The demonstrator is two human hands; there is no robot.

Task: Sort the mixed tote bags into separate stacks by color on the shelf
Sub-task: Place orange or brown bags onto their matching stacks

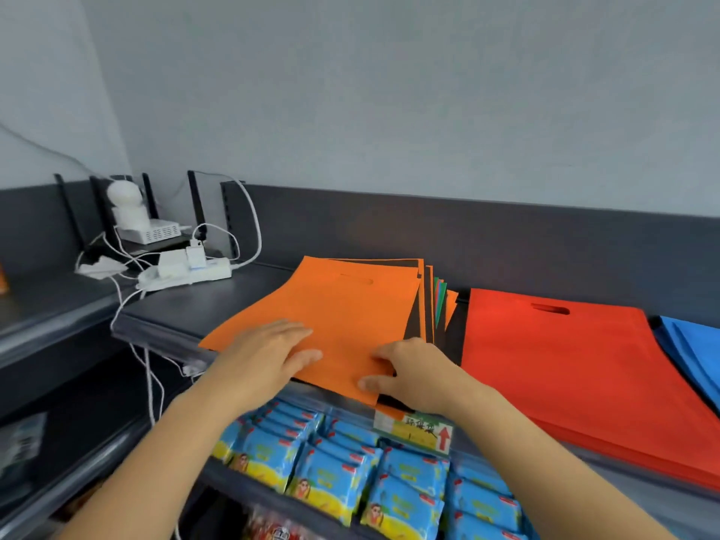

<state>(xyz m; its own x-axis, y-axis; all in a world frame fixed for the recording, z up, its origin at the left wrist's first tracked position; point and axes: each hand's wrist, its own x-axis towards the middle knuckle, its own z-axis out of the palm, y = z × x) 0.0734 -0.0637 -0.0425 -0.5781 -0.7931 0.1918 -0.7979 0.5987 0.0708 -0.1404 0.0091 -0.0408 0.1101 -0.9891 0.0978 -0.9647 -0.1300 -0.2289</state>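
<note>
Left hand [269,356] and right hand [409,378] are on the orange tote bag [335,309] atop the mixed pile [428,305].

Left hand lies flat, fingers straight, on the bag's near left part. Right hand pinches its near right corner, thumb on top and fingers curled. Under the orange tote bag the mixed pile fans out black, orange and green edges on the dark shelf [218,305]. Just right of the orange tote bag lies the red stack [565,376], and further right the blue stack [693,344]. Behind it to the left sits a white power strip [187,272], and below it stand blue snack packets [331,473].
</note>
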